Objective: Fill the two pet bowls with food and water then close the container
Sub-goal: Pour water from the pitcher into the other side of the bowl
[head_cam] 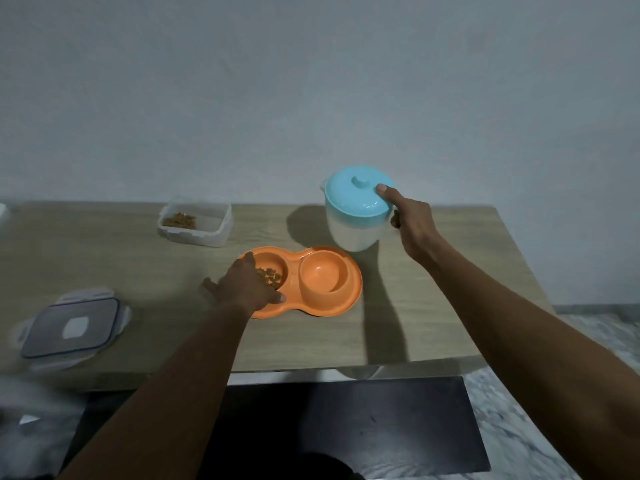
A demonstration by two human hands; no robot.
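An orange double pet bowl (349, 289) sits mid-table. Its left well holds brown kibble (269, 274); its right well (323, 273) looks dry. My left hand (242, 289) rests on the bowl's left rim, fingers spread over the edge. A white pitcher with a blue lid (355, 202) stands behind the bowl on the right. My right hand (412, 220) grips its handle, thumb pressing on the lid. A clear food container (195, 225) with a little kibble stands open at the back left. Its grey clip lid (71, 329) lies at the front left.
The wooden table (433, 306) ends against a pale wall behind. A dark mat (346, 427) and marbled floor lie below the front edge. A white object (2, 211) shows at the far left edge.
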